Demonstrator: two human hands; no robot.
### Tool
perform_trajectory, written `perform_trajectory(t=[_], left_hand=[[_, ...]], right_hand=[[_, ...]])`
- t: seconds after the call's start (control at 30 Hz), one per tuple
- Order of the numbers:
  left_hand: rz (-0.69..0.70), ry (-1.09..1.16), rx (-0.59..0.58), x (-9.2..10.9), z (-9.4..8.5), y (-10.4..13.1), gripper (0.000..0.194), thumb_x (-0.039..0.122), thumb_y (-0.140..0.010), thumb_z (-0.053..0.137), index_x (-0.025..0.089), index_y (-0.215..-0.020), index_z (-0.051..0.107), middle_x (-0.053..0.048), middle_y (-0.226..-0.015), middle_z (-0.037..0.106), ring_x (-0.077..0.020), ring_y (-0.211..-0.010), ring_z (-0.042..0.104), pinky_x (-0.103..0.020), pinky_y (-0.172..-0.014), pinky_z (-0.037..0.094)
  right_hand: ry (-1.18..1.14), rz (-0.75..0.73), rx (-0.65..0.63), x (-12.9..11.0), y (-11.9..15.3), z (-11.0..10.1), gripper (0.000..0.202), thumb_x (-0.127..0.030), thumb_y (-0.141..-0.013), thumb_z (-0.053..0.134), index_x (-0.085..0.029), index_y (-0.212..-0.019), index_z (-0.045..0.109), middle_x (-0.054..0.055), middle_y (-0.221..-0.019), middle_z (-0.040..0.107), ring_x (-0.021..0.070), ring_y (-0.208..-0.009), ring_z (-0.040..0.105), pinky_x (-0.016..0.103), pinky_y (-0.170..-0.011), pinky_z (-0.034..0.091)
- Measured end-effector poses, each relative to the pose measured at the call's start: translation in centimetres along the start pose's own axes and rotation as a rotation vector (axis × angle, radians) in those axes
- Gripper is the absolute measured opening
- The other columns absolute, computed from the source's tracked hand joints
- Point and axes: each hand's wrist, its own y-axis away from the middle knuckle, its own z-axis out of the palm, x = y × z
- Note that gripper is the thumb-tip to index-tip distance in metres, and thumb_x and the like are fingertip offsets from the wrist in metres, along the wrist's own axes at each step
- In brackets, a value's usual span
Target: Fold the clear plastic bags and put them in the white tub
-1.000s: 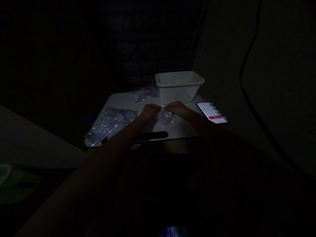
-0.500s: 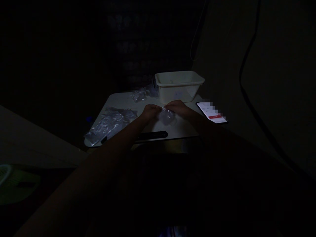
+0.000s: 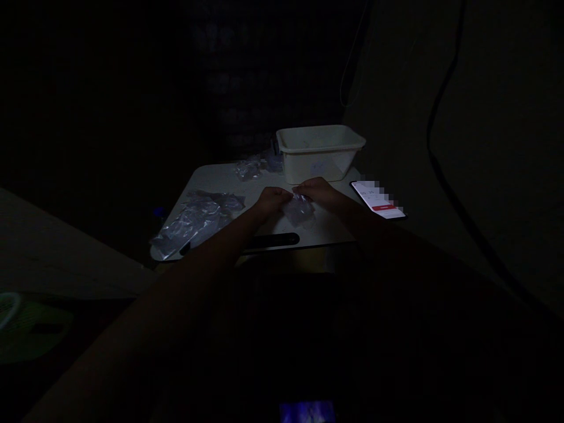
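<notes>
Between my hands, over the middle of the white table (image 3: pixel 328 226), hangs a small clear plastic bag (image 3: pixel 299 211). My left hand (image 3: pixel 272 201) is closed on its upper left edge, fingertips pinched together. At the bag's top right, my right hand (image 3: pixel 318 191) pinches it as well, so the fingertips of both hands nearly meet. Dim light hides whether anything is inside the bag. To the left of my left hand lies a loose pile of clear plastic bags (image 3: pixel 198 217).
A white plastic tub (image 3: pixel 319 164) stands at the back right of the table. More crumpled plastic (image 3: pixel 249 168) lies left of it. On the right edge rests a lit phone (image 3: pixel 379 201). A dark cable (image 3: pixel 449 194) hangs along the right wall. A green basket (image 3: pixel 35 329) is at lower left.
Both hands stay almost in place on the clear plastic bag, with their fingertips shifted slightly. A small screen at the bottom edge has become brighter.
</notes>
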Motion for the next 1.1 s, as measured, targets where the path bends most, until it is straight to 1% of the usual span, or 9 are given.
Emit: perform_trajectory(t=[0.1,0.23,0.37,0.5,0.67,0.77,0.87,1.1], left_hand=[[0.003,-0.003,0.005,-0.1,0.0,-0.1,0.009,0.018,-0.056,0.055,0.011,-0.051,0.053,0.003,-0.041,0.047,-0.0046,-0.036,0.04,-0.018,-0.04,0.032],[-0.002,-0.012,0.004,0.0,0.1,-0.1,0.009,0.018,-0.057,0.055,0.011,-0.051,0.053,0.003,-0.04,0.047,-0.0046,-0.035,0.04,-0.018,-0.039,0.032],[-0.004,-0.014,-0.002,0.1,0.1,0.0,0.01,0.017,-0.058,0.055,0.011,-0.05,0.052,0.003,-0.04,0.047,-0.0042,-0.035,0.04,-0.016,-0.038,0.033],[-0.018,-0.01,0.004,0.2,0.1,0.1,0.009,0.017,-0.059,0.055,0.011,-0.053,0.053,0.004,-0.04,0.047,-0.0035,-0.035,0.04,-0.015,-0.038,0.035],[-0.022,-0.001,0.001,0.3,0.0,0.2,0.011,0.014,-0.061,0.053,0.011,-0.051,0.051,0.004,-0.038,0.045,-0.0037,-0.034,0.04,-0.017,-0.039,0.038],[-0.024,-0.01,-0.002,0.2,0.0,0.1,0.012,0.013,-0.063,0.052,0.011,-0.051,0.051,0.004,-0.039,0.045,-0.0045,-0.034,0.042,-0.018,-0.04,0.038],[-0.042,-0.01,-0.007,0.3,0.0,0.1,0.012,0.012,-0.064,0.051,0.011,-0.052,0.051,0.004,-0.038,0.046,-0.0046,-0.034,0.043,-0.017,-0.041,0.038],[-0.078,-0.008,0.004,0.6,-0.1,0.3,0.008,0.01,-0.064,0.049,0.011,-0.058,0.054,0.003,-0.038,0.049,-0.0051,-0.034,0.045,-0.017,-0.041,0.038]], right_hand=[[0.023,-0.006,-0.005,-0.1,0.2,0.0,0.017,-0.021,-0.058,0.056,-0.013,-0.045,0.049,-0.006,-0.039,0.039,0.004,-0.04,0.034,0.02,-0.043,0.027],[0.027,-0.011,-0.008,-0.1,0.1,0.0,0.016,-0.022,-0.059,0.055,-0.013,-0.046,0.049,-0.006,-0.039,0.039,0.0045,-0.041,0.034,0.021,-0.043,0.026],[0.008,-0.005,0.012,0.1,0.0,0.0,0.015,-0.022,-0.058,0.056,-0.012,-0.047,0.05,-0.005,-0.04,0.041,0.0047,-0.042,0.035,0.021,-0.045,0.027],[-0.023,-0.022,0.027,0.2,-0.1,-0.2,0.017,-0.02,-0.059,0.055,-0.013,-0.045,0.048,-0.006,-0.039,0.039,0.0039,-0.04,0.033,0.021,-0.043,0.025],[-0.065,-0.002,0.052,0.4,-0.2,-0.4,0.017,-0.02,-0.059,0.056,-0.013,-0.045,0.048,-0.006,-0.038,0.038,0.0037,-0.039,0.033,0.021,-0.042,0.025],[-0.08,0.014,0.074,0.6,-0.4,-0.6,0.017,-0.019,-0.059,0.056,-0.013,-0.045,0.048,-0.006,-0.038,0.038,0.0041,-0.04,0.034,0.021,-0.043,0.026],[-0.093,-0.001,0.069,1.0,-0.5,-0.8,0.018,-0.02,-0.059,0.056,-0.013,-0.044,0.048,-0.006,-0.039,0.038,0.0041,-0.04,0.034,0.021,-0.043,0.026],[-0.121,0.006,0.098,1.2,-0.5,-1.3,0.019,-0.018,-0.059,0.056,-0.014,-0.043,0.047,-0.005,-0.039,0.04,0.0044,-0.041,0.035,0.021,-0.043,0.027]])
